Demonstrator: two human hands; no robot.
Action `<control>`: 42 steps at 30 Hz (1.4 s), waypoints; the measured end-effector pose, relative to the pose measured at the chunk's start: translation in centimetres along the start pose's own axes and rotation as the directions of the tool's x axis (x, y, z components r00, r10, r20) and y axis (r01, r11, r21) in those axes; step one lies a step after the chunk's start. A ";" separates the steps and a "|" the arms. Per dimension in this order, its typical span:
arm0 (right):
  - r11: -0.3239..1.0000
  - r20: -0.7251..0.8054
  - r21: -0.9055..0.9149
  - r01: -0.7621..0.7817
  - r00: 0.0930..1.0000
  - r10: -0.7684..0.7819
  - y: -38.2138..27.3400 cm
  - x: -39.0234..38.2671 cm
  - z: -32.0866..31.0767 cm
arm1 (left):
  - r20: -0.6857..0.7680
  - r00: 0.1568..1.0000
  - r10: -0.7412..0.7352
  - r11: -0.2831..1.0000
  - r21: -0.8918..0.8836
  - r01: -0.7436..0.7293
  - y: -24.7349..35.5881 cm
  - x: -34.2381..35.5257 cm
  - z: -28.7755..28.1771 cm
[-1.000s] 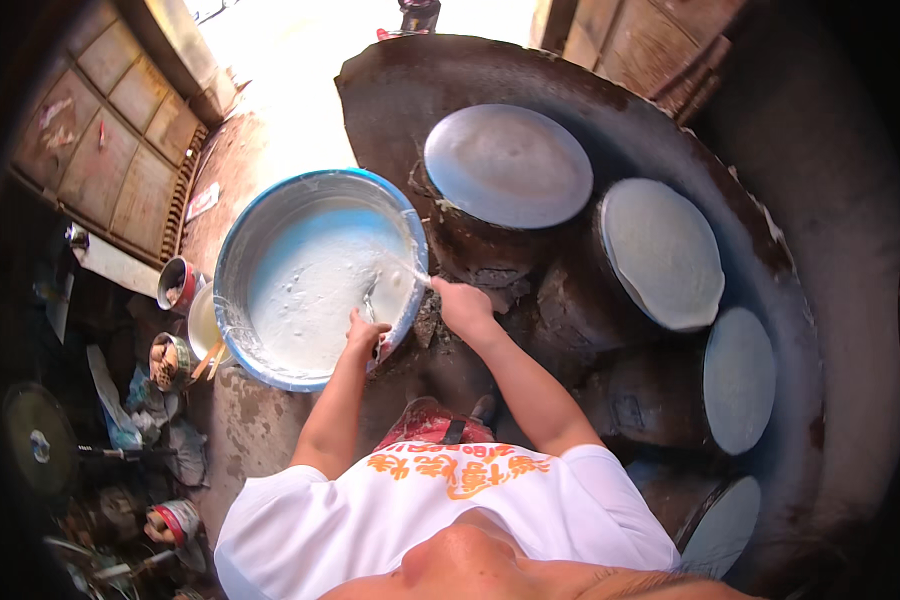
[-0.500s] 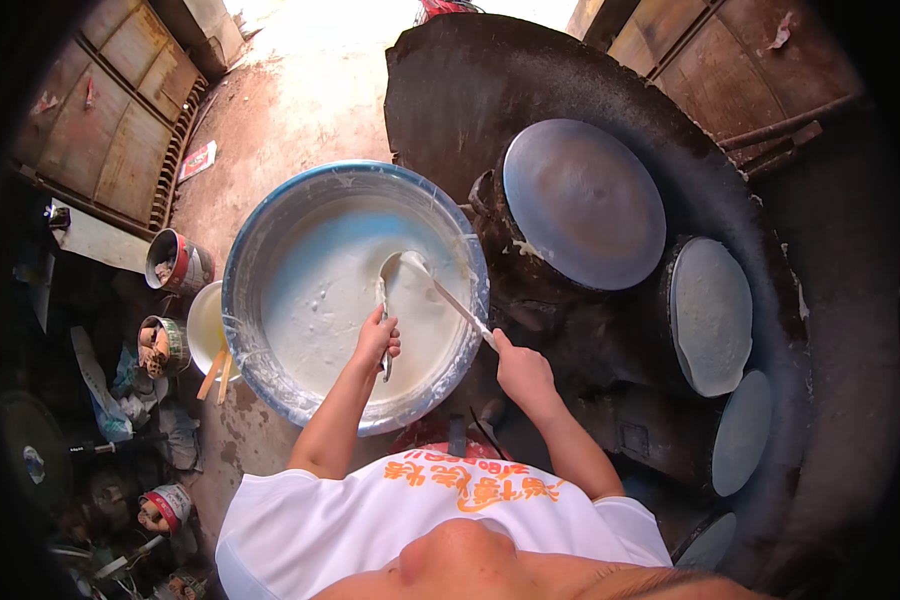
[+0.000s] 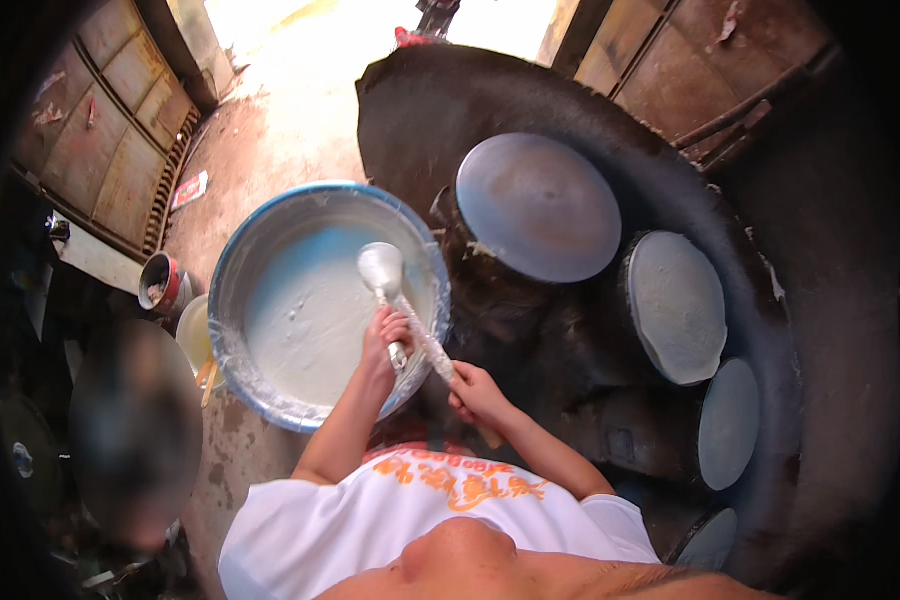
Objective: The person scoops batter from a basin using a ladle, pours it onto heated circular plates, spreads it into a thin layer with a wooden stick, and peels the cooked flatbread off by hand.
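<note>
My left hand (image 3: 385,340) grips the handle of a metal ladle (image 3: 380,268), whose rounded head is over the white batter (image 3: 320,330) in a big blue-rimmed tub (image 3: 232,370). Wrapped in my right hand (image 3: 480,398) is a long stick (image 3: 426,345), coated in pale batter. Its upper end meets the ladle just below the head, crossing close by my left fingers. I cannot tell whether the ladle's head touches the batter.
Right of the tub, a dark curved stand carries several round griddles, the largest bare (image 3: 540,208) and another covered by a pale sheet (image 3: 678,307). A red can (image 3: 162,284) and a pale bowl (image 3: 192,335) stand left of the tub. A blurred patch hides the lower left.
The ladle has turned over and lifted clear of its earlier dip. My right hand has come lower and nearer the left, with the stick now alongside the ladle. The whole view has shifted slightly.
</note>
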State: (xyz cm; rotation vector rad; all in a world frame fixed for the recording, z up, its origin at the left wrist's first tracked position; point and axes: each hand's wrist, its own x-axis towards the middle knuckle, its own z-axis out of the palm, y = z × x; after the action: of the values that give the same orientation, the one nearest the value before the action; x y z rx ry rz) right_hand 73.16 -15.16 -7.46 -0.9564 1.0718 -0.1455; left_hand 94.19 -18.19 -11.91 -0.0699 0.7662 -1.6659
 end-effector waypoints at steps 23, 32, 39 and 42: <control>0.857 0.108 0.441 0.267 0.932 -0.346 -9.1 -4.5 2.2 | 0.120 0.944 -0.306 0.945 0.159 0.286 -2.8 -12.2 17.1; 0.798 -0.032 0.480 0.365 0.916 -0.400 -5.3 -2.4 3.0 | -0.079 0.905 -0.418 0.889 0.168 0.425 -1.2 -7.8 16.9; 0.624 -0.571 -0.224 0.749 0.418 -0.707 -9.6 -6.0 -4.4 | -0.044 0.816 -0.577 0.721 0.441 0.534 -13.5 -0.7 16.4; 0.462 -0.583 -0.689 0.558 -0.048 -0.811 -4.0 -0.7 -6.6 | 0.062 0.759 -0.648 0.758 0.143 0.636 -19.9 3.4 17.5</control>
State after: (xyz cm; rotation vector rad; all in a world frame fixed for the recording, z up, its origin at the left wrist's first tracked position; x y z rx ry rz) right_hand 68.85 -21.17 -5.00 -1.7106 1.4524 -1.6818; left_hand 84.09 -28.13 10.71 -0.3806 0.5896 -2.3424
